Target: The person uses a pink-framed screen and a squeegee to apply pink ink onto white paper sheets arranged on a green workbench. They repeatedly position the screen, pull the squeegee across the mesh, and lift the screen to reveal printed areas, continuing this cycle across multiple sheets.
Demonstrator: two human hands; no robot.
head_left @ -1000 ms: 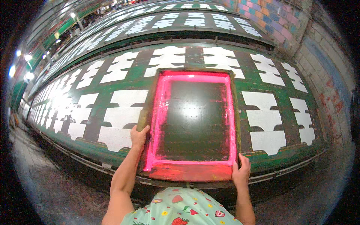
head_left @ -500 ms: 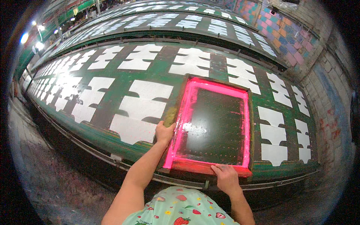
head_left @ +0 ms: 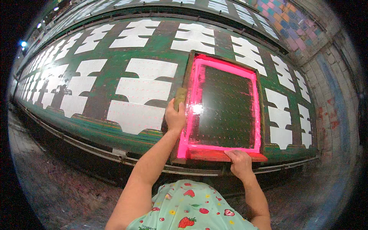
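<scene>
A wooden printing screen frame [head_left: 223, 109] lies flat on a long green table [head_left: 161, 42], toward the right part of the view, near the table's front edge. The frame's inner border is bright pink, and its centre is a dark mesh panel [head_left: 226, 107] with a faint dotted pattern.

The left hand [head_left: 175, 117] rests on the frame's left side rail. Its grip is closed around the rail, fingers curled over the top edge, just below a yellowish block [head_left: 179, 98] that sits against the same rail. Whether the hand touches that block cannot be told.

The right hand [head_left: 239, 163] is on the frame's near rail, a red-stained wooden strip [head_left: 214, 154] at the front edge. Its grip is folded over the strip, fingers on top; the thumb is hidden. Both hands have hold of the frame and nothing else.

White cut fabric pieces [head_left: 142, 90] with a fine dotted print lie in rows across the table, running off to the left and into the distance. More white pieces [head_left: 281, 111] lie just right of the frame; 1 column of them sits between the frame and the table's right end.

A metal rail [head_left: 92, 147] runs along the table's front side below the edge. A pale green garment with a strawberry print [head_left: 188, 209] shows at the bottom of the view. A stained wall [head_left: 329, 103] stands to the right, with coloured tiles [head_left: 293, 19] higher up.
</scene>
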